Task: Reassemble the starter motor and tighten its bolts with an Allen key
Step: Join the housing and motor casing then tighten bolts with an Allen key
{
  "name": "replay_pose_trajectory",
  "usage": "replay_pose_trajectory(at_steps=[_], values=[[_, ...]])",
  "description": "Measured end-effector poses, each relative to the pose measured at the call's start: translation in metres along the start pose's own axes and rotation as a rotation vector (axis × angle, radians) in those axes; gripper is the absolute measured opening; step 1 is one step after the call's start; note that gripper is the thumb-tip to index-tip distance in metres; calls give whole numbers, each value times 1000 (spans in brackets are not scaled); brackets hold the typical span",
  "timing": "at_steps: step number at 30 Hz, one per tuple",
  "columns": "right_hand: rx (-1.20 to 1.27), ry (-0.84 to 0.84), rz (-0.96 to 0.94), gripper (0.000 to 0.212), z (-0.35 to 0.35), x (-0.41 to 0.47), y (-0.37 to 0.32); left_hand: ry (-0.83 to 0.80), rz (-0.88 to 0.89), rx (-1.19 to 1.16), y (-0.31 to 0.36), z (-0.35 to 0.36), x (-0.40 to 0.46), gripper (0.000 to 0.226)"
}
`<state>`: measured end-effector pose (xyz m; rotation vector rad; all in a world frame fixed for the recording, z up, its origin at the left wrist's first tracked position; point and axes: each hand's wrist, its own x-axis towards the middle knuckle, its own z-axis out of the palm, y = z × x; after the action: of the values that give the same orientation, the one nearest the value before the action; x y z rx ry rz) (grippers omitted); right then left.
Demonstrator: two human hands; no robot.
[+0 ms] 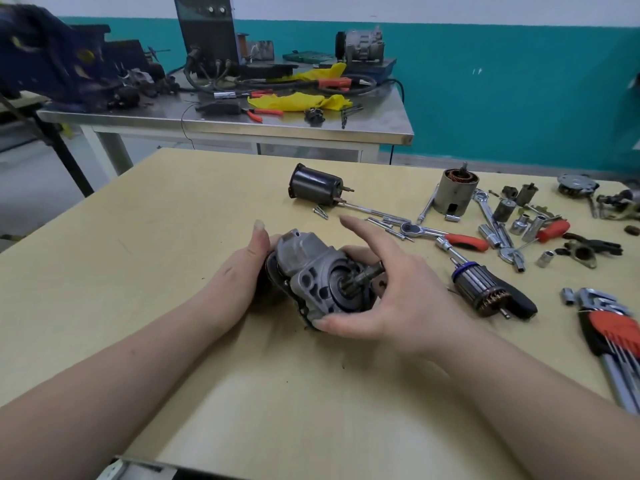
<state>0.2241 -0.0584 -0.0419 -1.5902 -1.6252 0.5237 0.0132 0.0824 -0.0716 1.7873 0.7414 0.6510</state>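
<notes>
Two hands gripping starter housing (308, 268), pinion end toward camera, left hand (254, 258) seemingly cupping, right hand (377, 289)

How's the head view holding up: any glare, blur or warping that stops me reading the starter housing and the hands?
Head view: even, soft light with faint shadows; starter housing and both hands, left hand and right hand, read sharp; mild glare on the steel bench edge; wide-angle bending toward the edges; Allen key set cut off at the right edge.

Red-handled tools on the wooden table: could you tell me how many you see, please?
3. A ratchet lies right of the right hand; a second red grip lies further right among the sockets; the Allen key set sits at the right edge. Others may be hidden.
</notes>
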Motion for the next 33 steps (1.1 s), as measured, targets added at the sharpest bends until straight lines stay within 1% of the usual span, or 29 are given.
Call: replay_pose_trajectory(at_steps=[3, 5, 6, 7, 9, 10, 12, 15, 19, 21, 22, 23, 26, 27, 29, 33], values=[[127, 20, 42, 116, 9, -1, 5, 77, -98, -50, 2, 3, 6, 99], [174, -13, 80, 110, 13, 0, 9, 152, -127, -42, 4, 6, 10, 104], [175, -31, 88, 103, 15, 1, 10, 165, -138, -60, 6, 7, 12, 104], [175, -48, 90, 94, 16, 1, 11, 174, -134, -73, 8, 9, 13, 101], [184, -72, 93, 85, 16, 2, 11, 198, -102, -85, 10, 13, 15, 84], [184, -74, 93, 84, 15, 1, 12, 225, -93, -91, 11, 15, 15, 77], [170, -69, 93, 84, 14, 2, 13, 300, -116, -130, 14, 20, 16, 69], [139, -69, 99, 85, 12, 0, 12, 358, -184, -233, 20, 26, 17, 55], [106, -44, 91, 82, 4, -3, 13, 367, -305, -292, 31, 32, 22, 50], [140, -8, 102, 82, -8, -1, 12, 385, -390, -330, 38, 38, 30, 38], [162, 16, 103, 79, -15, 0, 11, 393, -426, -378, 41, 41, 34, 31], [174, 40, 97, 72, -22, 2, 10, 388, -457, -426, 44, 44, 39, 30], [122, 129, 38, 38, -42, 5, 1, 284, -507, -479, 52, 50, 51, 43], [82, 159, 9, 31, -48, 5, -2, 246, -522, -486, 56, 52, 52, 47], [23, 189, -40, 30, -60, 5, -4, 206, -551, -519, 61, 56, 54, 53], [-41, 147, -44, 45, -71, 5, -1, 164, -590, -604, 60, 63, 53, 67]])
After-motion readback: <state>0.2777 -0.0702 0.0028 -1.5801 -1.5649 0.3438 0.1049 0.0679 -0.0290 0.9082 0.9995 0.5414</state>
